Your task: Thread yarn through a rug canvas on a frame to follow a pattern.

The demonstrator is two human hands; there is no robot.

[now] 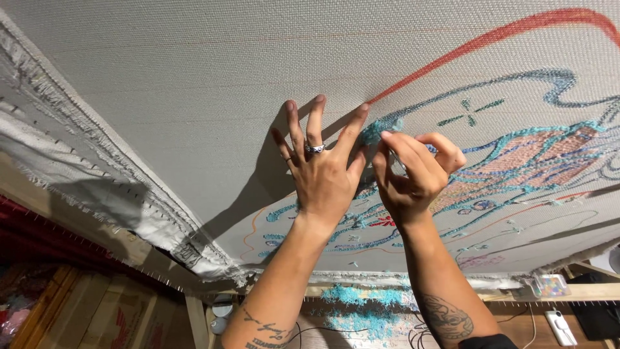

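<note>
The left hand (325,176) pressed open fingers on the stretched cloth (194,77) while the right hand (413,171) pinched what seemed a teal yarn tuft (374,131) (partly hidden) there, and a hard tug might have pulled neighbouring loops loose.

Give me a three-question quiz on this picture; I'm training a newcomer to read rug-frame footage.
1. True or false: the left hand lies with fingers spread on the stretched cloth.
2. What do the right hand fingertips pinch? A) scissors B) teal yarn tuft C) a red line
3. Which hand wears a ring?

Key: 1 true; 2 B; 3 the left hand.
</note>
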